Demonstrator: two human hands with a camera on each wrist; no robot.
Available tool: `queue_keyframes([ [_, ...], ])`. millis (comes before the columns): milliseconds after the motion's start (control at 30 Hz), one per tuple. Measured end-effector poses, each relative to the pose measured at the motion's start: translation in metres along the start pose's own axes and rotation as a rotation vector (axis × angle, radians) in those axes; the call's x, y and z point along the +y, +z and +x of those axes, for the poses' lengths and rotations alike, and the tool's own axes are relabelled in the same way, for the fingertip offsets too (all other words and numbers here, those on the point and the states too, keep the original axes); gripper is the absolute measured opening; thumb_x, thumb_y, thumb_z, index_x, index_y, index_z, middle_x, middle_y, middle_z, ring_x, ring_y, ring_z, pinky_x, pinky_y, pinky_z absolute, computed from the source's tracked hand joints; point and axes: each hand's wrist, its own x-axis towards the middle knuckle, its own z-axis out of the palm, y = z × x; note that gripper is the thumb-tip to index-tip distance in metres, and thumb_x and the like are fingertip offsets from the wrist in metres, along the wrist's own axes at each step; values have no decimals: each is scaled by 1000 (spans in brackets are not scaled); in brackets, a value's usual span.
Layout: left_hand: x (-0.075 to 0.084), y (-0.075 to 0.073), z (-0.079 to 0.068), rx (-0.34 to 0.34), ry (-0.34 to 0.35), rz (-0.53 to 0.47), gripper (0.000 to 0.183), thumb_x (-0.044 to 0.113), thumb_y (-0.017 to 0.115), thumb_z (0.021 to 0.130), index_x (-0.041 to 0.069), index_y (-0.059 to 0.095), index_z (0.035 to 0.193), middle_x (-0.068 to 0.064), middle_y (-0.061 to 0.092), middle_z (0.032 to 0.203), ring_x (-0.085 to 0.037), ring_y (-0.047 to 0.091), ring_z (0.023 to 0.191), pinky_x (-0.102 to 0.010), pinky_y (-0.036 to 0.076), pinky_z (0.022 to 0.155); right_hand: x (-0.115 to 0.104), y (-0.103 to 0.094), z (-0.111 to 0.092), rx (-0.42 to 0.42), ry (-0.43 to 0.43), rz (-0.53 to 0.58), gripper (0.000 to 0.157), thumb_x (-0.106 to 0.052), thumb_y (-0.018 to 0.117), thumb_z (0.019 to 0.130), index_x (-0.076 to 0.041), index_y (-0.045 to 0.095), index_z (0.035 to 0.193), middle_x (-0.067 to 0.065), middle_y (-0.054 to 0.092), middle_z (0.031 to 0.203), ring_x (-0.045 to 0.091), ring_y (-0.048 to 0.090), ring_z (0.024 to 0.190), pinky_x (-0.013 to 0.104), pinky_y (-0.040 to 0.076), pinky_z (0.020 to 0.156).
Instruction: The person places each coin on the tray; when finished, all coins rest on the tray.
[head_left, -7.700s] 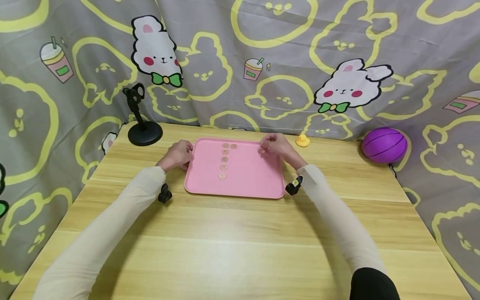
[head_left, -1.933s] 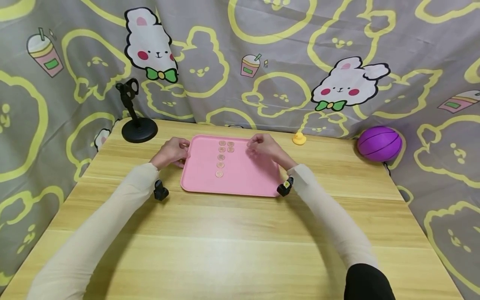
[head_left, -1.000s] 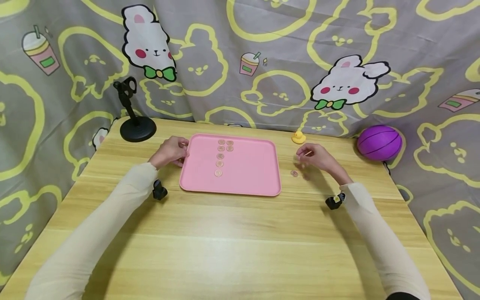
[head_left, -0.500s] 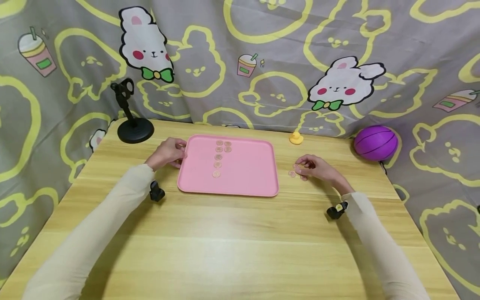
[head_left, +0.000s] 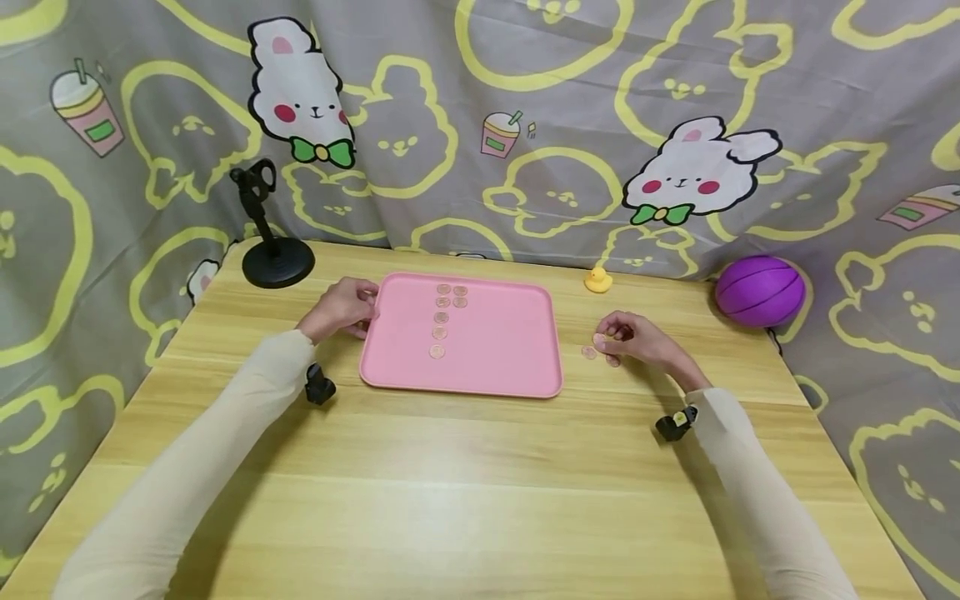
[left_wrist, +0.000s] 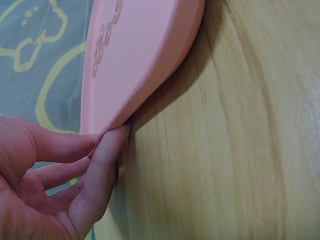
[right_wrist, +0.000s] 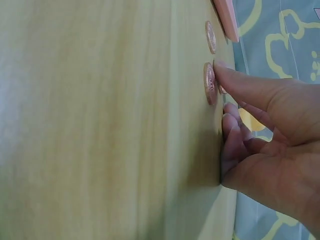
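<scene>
My left hand [head_left: 341, 308] grips the left rim of a pink tray [head_left: 495, 350], thumb and fingers pinching its edge in the left wrist view. Several copper-coloured coins [head_left: 441, 317] lie on the tray in a long column, with a shorter column of two beside its far end. To the right of the tray, my right hand [head_left: 637, 340] is down at the table and pinches a coin [head_left: 599, 341] between thumb and fingertips. Close by on the wood lie two more coins, one coin [right_wrist: 210, 37] nearer the tray and another coin [right_wrist: 209, 83] just under the thumb.
A yellow rubber duck [head_left: 597, 280] sits behind my right hand, and a purple ball [head_left: 760, 291] stands at the back right corner. At the back left is a black stand [head_left: 277, 262] with a round base. A patterned curtain [head_left: 420, 125] encloses the wooden table [head_left: 450, 483].
A second coin has joined the shorter column on the tray. My right hand has moved from over the tray to the coins at its right and taken hold of one. My left hand stays put.
</scene>
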Motion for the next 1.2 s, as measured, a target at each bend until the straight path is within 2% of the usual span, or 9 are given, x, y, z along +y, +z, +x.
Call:
queue_keyframes([
  [100,0,0,0,8,4,-4,59,-2,54,98,-8,40,155,-28,56,128,-24,68,91,-30,65,69,-4,0,1,50,-39,-45,21,2,71,97,13,60,110,21,64,95,12,61,75,19,52,65],
  [233,-1,1,0,16,9,-10,59,-3,55,96,-10,42,154,-28,57,126,-23,68,89,-31,66,67,-10,0,2,113,-34,-90,17,3,68,98,15,62,110,26,68,99,8,63,79,18,55,68],
  [367,-4,2,0,11,3,-10,59,-3,56,97,-9,42,154,-27,58,124,-22,69,87,-31,66,66,-17,4,6,135,-3,-71,20,2,65,100,16,62,114,30,69,104,9,69,81,22,62,73],
  [567,-5,-3,0,-9,7,-36,58,-1,58,97,-10,43,152,-25,62,117,-19,68,81,-30,65,67,-37,20,16,185,15,-36,25,-3,67,101,15,63,117,32,70,109,6,69,80,24,64,77],
  [700,-1,-6,-1,-22,16,-63,57,-2,59,95,-13,44,149,-23,64,110,-20,67,79,-32,66,67,-54,34,27,173,34,38,26,-3,67,101,16,63,118,31,71,109,6,71,78,27,65,78],
  [900,2,-2,1,-10,33,-74,54,-3,59,94,-13,49,146,-24,63,114,-19,66,80,-30,65,65,-75,61,49,145,73,167,27,-2,70,99,16,66,119,22,76,100,12,75,76,31,66,80],
  [1100,-2,-3,4,4,29,-72,55,-4,59,96,-12,47,149,-26,60,120,-18,66,80,-30,65,65,-95,89,74,101,120,282,26,2,72,96,18,67,116,26,77,96,18,78,74,36,66,81],
  [1200,-2,-2,3,4,27,-81,58,-5,59,95,-11,44,151,-27,58,123,-18,66,82,-30,65,64,-99,104,83,106,112,323,23,4,71,96,18,67,113,28,76,98,19,77,72,36,66,79],
])
